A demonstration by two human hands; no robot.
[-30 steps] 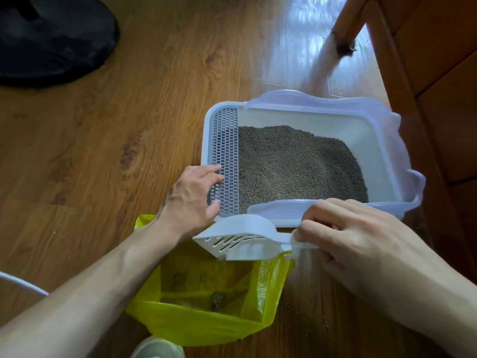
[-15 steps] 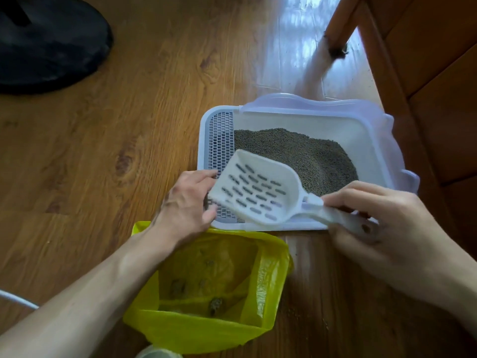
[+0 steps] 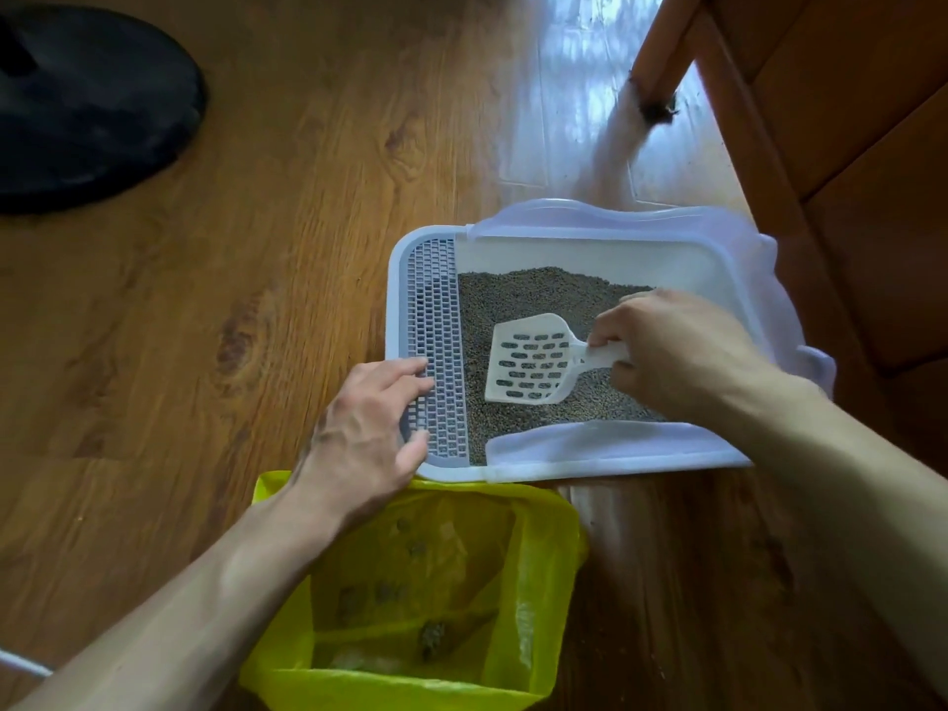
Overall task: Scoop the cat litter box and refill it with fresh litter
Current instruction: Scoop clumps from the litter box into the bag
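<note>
A white litter box (image 3: 605, 467) with a pale lilac rim sits on the wooden floor, holding grey litter (image 3: 518, 295). My right hand (image 3: 677, 356) grips the handle of a white slotted scoop (image 3: 533, 359), whose blade lies on the litter, pointing left. My left hand (image 3: 364, 433) rests on the box's left edge, fingers on the grey grid step (image 3: 436, 305). A yellow plastic bag (image 3: 426, 597) stands open just in front of the box, with several dark clumps inside.
Wooden furniture (image 3: 846, 120) stands close along the box's right side. A black round base (image 3: 82, 100) lies on the floor at the far left. A white cord (image 3: 20, 664) shows at the lower left edge.
My right hand has carried the scoop from over the yellow bag back into the box and lowered its blade onto the litter. My left hand stayed on the box's left edge.
</note>
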